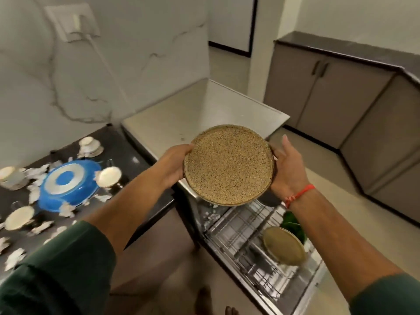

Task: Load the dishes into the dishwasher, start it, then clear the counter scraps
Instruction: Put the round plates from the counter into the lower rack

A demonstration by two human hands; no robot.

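A person holds a speckled tan plate (228, 165) in the air between both hands, above the pulled-out dishwasher rack (261, 242). The left hand (173, 163) has its grip closed on the plate's left rim, thumb over the edge and fingers hidden beneath; the right hand (288, 165) cups the right rim from the side with its fingers fairly straight, so that grip looks more like a steadying press than a clamp. Holding by opposite edges keeps the face of the plate level and free, and probably lets the person tip it upright for a slot between the wire tines. One gold-toned plate (284, 246) already stands on edge in the rack, leaning slightly, with something green (292, 223) just beyond it that is too blurred to name. The dark surface (127, 146) at left carries more to load: a blue bowl (68, 181) lying upside down, several cream cups on saucers (109, 177), and torn white paper scraps (67, 210) scattered round them. The loading appears to be at an early stage, and the scraps are untouched. The dishwasher's pale top (163, 119) sits just behind the raised plate. The next move probably calls for turning the plate vertical and lowering it beside the standing one without knocking it.
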